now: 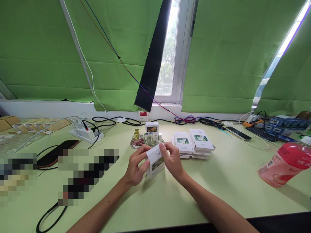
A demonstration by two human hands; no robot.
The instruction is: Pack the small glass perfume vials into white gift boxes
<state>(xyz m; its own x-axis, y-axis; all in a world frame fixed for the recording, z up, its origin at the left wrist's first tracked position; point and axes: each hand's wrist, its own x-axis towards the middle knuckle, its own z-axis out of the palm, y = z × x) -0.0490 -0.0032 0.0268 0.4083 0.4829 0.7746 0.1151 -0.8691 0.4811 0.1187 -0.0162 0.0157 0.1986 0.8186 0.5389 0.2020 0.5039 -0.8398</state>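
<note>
A small white printed carton [156, 165] stands tilted on the table between my two hands, a picture on its front face. My left hand [137, 165] grips its left side, thumb on the front near the top. With thumb and fingers at the top flap, my right hand [173, 160] holds the upper right edge. Right behind are several small glass perfume bottles [151, 140] with silver and gold caps, partly hidden by the carton and my fingers. Another white carton [152, 127] stands upright behind the bottles. To the right lie stacks of flat white cartons [200, 142].
On the right a pink-labelled bottle [279, 165] leans, with a phone [238, 133] farther back. Power strips [86, 133] and black cables [211, 123] run along the back. A dark phone [58, 153] lies at left. Green blinds [223, 58] cover the windows.
</note>
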